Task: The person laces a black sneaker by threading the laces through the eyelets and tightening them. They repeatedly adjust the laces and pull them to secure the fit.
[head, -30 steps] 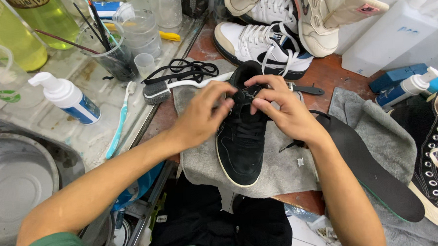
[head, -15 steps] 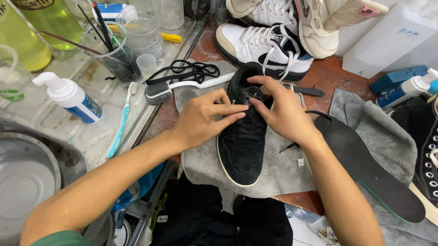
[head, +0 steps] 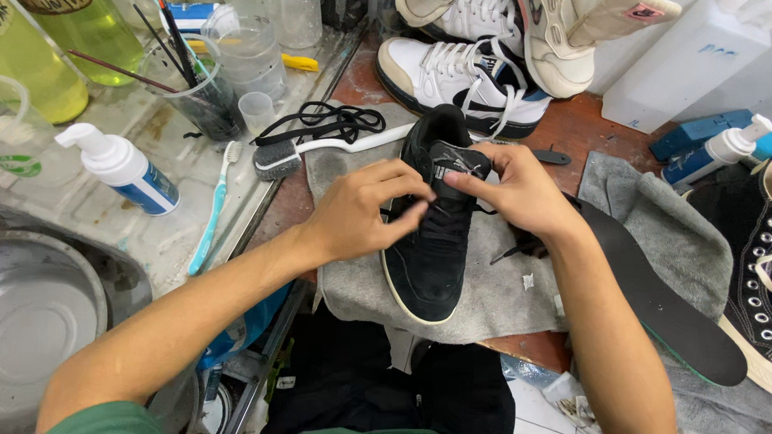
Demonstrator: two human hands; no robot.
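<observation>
A black shoe (head: 434,232) lies on a grey cloth (head: 500,294) in the middle of the table, with its toe pointing at the person. Both hands are on the top part of it, where the laces go.

The left hand (head: 364,213) has its fingers bent and pinched on a thin black lace (head: 448,219) just beside the tongue. The right hand (head: 513,191) pinches the lace too, up near the tongue, and the rest of that hand rests against the side of the shoe. I think the lace already crosses a few of the lower holes, but black on black is hard to see, so I cannot tell how many.

The lacing looks partly done. The top of the shoe is open and no bow is tied. A long dark insole (head: 663,310) lies loose on the cloth at the right, well apart from the shoe, so it is not inside yet.

More black laces (head: 323,121) sit in a heap above the cloth, beside a brush with a white handle (head: 315,151). White shoes (head: 466,69) are stacked behind.
</observation>
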